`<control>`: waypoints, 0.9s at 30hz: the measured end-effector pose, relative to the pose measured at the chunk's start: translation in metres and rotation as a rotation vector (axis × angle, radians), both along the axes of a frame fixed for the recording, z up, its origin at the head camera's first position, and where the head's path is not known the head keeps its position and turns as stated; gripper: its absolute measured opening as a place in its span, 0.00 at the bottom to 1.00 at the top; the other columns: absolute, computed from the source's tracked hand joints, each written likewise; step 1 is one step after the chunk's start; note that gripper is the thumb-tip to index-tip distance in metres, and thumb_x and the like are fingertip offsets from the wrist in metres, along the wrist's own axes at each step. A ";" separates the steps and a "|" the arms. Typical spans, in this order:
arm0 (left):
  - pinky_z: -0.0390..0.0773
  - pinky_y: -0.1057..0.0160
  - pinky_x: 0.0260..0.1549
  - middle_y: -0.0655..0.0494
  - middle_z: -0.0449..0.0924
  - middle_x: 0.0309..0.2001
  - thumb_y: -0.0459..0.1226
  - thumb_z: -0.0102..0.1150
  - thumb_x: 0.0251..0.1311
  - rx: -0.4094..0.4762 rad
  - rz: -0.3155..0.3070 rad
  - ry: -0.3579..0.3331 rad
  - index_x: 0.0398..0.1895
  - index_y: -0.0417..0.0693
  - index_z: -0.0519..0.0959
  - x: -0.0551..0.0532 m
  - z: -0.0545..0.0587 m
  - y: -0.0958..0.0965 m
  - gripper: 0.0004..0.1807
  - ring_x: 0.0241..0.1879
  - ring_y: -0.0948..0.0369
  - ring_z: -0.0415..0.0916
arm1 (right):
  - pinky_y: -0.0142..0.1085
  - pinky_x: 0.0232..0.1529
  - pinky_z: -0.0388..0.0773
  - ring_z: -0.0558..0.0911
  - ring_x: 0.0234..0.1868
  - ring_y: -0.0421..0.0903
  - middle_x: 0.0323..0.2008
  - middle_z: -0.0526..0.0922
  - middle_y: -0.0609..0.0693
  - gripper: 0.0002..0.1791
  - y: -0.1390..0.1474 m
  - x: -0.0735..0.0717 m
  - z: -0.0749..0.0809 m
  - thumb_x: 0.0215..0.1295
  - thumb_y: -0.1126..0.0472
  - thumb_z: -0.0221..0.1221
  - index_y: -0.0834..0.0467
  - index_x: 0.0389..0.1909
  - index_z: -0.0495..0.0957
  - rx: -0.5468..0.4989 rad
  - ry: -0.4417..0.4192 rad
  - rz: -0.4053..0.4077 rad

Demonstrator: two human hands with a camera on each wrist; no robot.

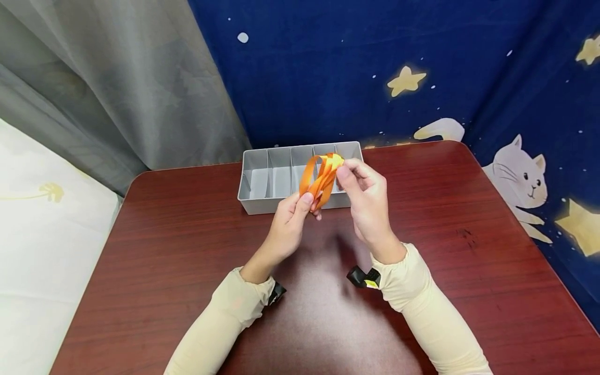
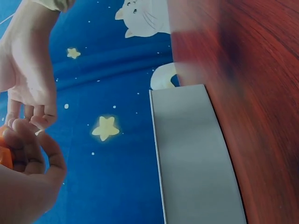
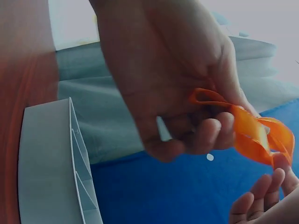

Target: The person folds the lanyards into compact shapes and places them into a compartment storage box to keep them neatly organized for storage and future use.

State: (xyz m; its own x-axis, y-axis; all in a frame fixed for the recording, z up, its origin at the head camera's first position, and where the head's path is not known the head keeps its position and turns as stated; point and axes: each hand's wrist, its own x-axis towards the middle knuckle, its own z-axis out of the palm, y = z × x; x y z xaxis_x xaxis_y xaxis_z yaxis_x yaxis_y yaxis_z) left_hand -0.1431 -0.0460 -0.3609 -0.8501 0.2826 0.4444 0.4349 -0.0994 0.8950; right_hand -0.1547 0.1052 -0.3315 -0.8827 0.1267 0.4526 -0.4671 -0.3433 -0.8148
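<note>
An orange satin ribbon [image 1: 325, 182], gathered into several loops, is held up between both hands over the front of the grey divided box [image 1: 262, 207]. The left hand [image 1: 288, 219] pinches the lower end of the loops between thumb and fingers. Higher up, thumb and fingertips of the right hand [image 1: 367, 200] pinch the brighter, yellowish end of the bundle. In the right wrist view the ribbon [image 3: 250, 126] spans from the left hand [image 3: 173, 88] to the right fingertips [image 3: 280, 163]. Only a sliver of ribbon [image 2: 5, 157] shows in the left wrist view, behind curled fingers.
The box stands at the back edge of the red-brown wooden table [image 1: 187, 219], with thin dividers making several compartments. A blue curtain [image 1: 328, 67] with stars hangs behind, a grey curtain [image 1: 140, 94] to its left. Both wrists carry small black devices, one a black camera [image 1: 358, 276].
</note>
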 end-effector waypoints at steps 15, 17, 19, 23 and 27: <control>0.74 0.65 0.33 0.56 0.67 0.30 0.44 0.42 0.78 0.243 -0.057 -0.179 0.32 0.36 0.69 0.000 0.005 0.002 0.20 0.29 0.60 0.69 | 0.25 0.24 0.71 0.73 0.22 0.37 0.28 0.74 0.46 0.51 0.009 -0.001 -0.004 0.50 0.36 0.70 0.72 0.63 0.71 0.245 0.056 0.165; 0.72 0.65 0.34 0.56 0.66 0.30 0.40 0.38 0.79 0.324 -0.116 -0.276 0.31 0.42 0.68 0.000 0.007 0.000 0.16 0.27 0.60 0.68 | 0.26 0.29 0.74 0.76 0.26 0.39 0.29 0.74 0.48 0.54 0.015 -0.005 -0.005 0.48 0.40 0.73 0.73 0.67 0.66 0.181 0.069 0.336; 0.71 0.64 0.36 0.56 0.65 0.29 0.39 0.36 0.79 0.378 -0.174 -0.348 0.30 0.45 0.66 0.000 0.009 -0.001 0.16 0.26 0.60 0.66 | 0.28 0.33 0.78 0.79 0.28 0.40 0.30 0.75 0.49 0.56 0.019 -0.008 -0.006 0.47 0.44 0.74 0.72 0.69 0.62 0.153 0.069 0.447; 0.70 0.64 0.37 0.56 0.64 0.29 0.40 0.34 0.80 0.385 -0.247 -0.414 0.29 0.46 0.67 0.001 0.010 -0.002 0.18 0.25 0.60 0.65 | 0.29 0.34 0.80 0.78 0.31 0.40 0.34 0.73 0.49 0.53 0.021 -0.014 -0.009 0.47 0.46 0.75 0.68 0.70 0.64 0.127 0.057 0.497; 0.68 0.66 0.36 0.55 0.65 0.28 0.41 0.36 0.79 0.322 -0.270 -0.386 0.33 0.45 0.70 0.002 0.007 0.000 0.17 0.25 0.60 0.65 | 0.38 0.32 0.84 0.81 0.34 0.43 0.34 0.77 0.51 0.41 0.020 -0.014 -0.008 0.48 0.46 0.73 0.63 0.61 0.76 0.121 0.054 0.494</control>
